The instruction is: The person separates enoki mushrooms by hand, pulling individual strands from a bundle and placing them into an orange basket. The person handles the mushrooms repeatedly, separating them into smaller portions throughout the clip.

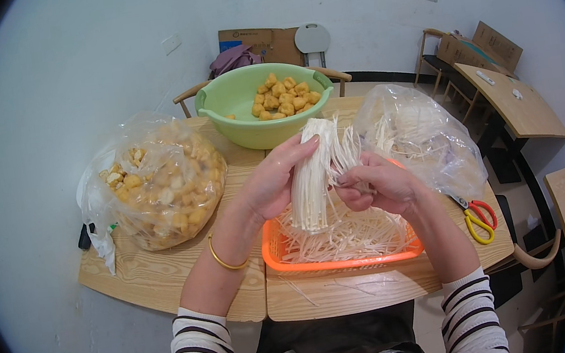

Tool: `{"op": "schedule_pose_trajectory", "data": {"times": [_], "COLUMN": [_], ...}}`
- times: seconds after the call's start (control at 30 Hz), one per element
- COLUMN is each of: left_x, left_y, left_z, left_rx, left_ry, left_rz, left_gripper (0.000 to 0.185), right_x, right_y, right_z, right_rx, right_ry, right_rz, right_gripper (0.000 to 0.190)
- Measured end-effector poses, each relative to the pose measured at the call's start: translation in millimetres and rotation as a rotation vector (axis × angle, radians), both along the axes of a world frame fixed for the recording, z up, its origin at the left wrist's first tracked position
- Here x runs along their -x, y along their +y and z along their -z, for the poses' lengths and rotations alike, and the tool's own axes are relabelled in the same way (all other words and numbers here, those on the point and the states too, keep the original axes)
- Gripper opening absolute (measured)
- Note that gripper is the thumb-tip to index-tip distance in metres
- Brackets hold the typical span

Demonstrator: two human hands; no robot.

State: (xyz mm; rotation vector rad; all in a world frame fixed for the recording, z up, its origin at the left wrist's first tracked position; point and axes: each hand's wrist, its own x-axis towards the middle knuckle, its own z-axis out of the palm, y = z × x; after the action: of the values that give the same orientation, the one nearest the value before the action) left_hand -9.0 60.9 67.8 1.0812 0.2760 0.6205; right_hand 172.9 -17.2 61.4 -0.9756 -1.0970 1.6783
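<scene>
My left hand (280,177) holds a thick bunch of enoki mushrooms (310,189), its thumb across the stems. My right hand (376,183) grips a smaller portion of strands at the bunch's right side, fingers closed on them. Below both hands lies an orange plastic basket (346,262) holding many loose enoki strands (343,238). Behind my right hand, a clear plastic bag (432,142) contains more enoki. A few stray strands (299,291) rest on the wooden table (339,296) near its front edge.
A light green basin (239,129) with fried tofu puffs (281,97) stands at the back. At left sits a plastic bag of tofu puffs (174,200). Scissors with red and yellow handles (480,221) lie at right. Beyond are chairs and another wooden table (517,102).
</scene>
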Motion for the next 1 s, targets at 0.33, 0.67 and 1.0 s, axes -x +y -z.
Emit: {"op": "schedule_pose_trajectory", "data": {"times": [0.33, 0.67, 1.0], "left_x": [6, 9, 4], "left_y": [-1, 10, 10], "left_z": [-5, 0, 7], "left_rx": [-0.121, 0.108, 0.100], "left_ry": [0.149, -0.014, -0.071], "left_rz": [0.041, 0.081, 0.088], "left_gripper": [0.042, 0.042, 0.038], "right_x": [-2, -38, 12], "right_y": [-8, -15, -6], "right_z": [-11, -32, -10], "right_rx": [-0.071, -0.335, -0.148], "right_ry": [-0.147, 0.187, -0.395], "right_rz": [-0.097, 0.122, 0.227], "right_gripper": [0.026, 0.027, 0.025]}}
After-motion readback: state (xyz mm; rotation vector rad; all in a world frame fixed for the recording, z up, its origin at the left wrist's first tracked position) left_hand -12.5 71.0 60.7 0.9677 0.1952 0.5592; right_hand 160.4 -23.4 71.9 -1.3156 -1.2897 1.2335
